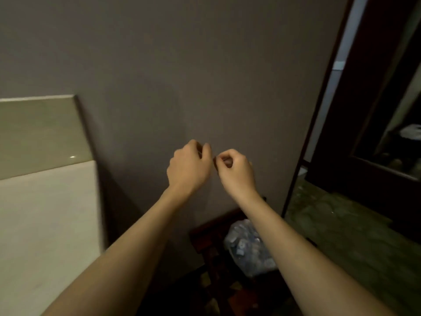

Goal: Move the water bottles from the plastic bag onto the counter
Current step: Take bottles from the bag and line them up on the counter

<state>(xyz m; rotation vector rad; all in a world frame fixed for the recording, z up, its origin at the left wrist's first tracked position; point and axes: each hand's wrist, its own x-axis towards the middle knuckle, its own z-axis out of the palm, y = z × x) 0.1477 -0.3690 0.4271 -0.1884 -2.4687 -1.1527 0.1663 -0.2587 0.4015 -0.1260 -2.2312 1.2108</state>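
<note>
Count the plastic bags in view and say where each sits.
1. The clear plastic bag sits low on a dark wooden stand, partly behind the right forearm. It holds blurred packed items; other bags could be hidden behind the arms.

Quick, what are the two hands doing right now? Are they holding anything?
Left hand: fingers curled, raised in front of the wall, nothing visibly held.
Right hand: fingers curled too, nothing visibly held.
</note>
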